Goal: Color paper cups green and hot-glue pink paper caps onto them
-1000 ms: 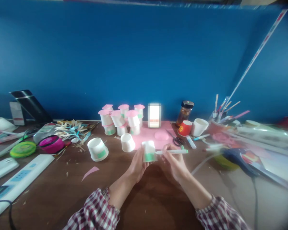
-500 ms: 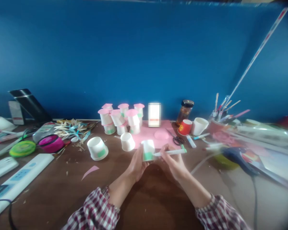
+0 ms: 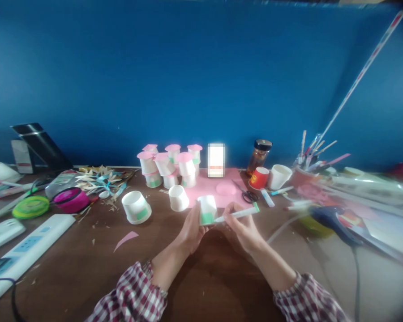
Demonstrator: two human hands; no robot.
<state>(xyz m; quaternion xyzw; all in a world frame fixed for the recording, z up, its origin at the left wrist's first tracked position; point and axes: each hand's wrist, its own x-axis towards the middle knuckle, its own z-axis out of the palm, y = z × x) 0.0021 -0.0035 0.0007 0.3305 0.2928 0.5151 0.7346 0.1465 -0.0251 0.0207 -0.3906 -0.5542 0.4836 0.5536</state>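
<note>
A white paper cup [image 3: 207, 205] with a green patch low on its side is gripped by my left hand [image 3: 192, 229], above the dark tabletop. My right hand [image 3: 239, 223] pinches a white marker [image 3: 246, 213] with a green end; its tip meets or nearly meets the cup at the green patch. Just behind stands a plain paper cup [image 3: 178, 198], and farther left another cup [image 3: 136, 207] carries a green patch. Stacked paper cups with pink paper tops [image 3: 185, 166] stand at the back. Pink paper [image 3: 204, 192] lies beyond my hands, under a pink disc [image 3: 225, 188].
Black-handled scissors [image 3: 250, 196], a red paper cup [image 3: 259, 178], a white cup [image 3: 279, 177] and a dark-lidded jar [image 3: 259, 156] stand or lie at the back right. On the left are a power strip [image 3: 30, 255], a magenta round case [image 3: 71, 200] and wood shavings [image 3: 102, 181].
The marker has tilted slightly, its tip dipping lower against the cup's green patch. My left hand and the cup stay nearly in place.
</note>
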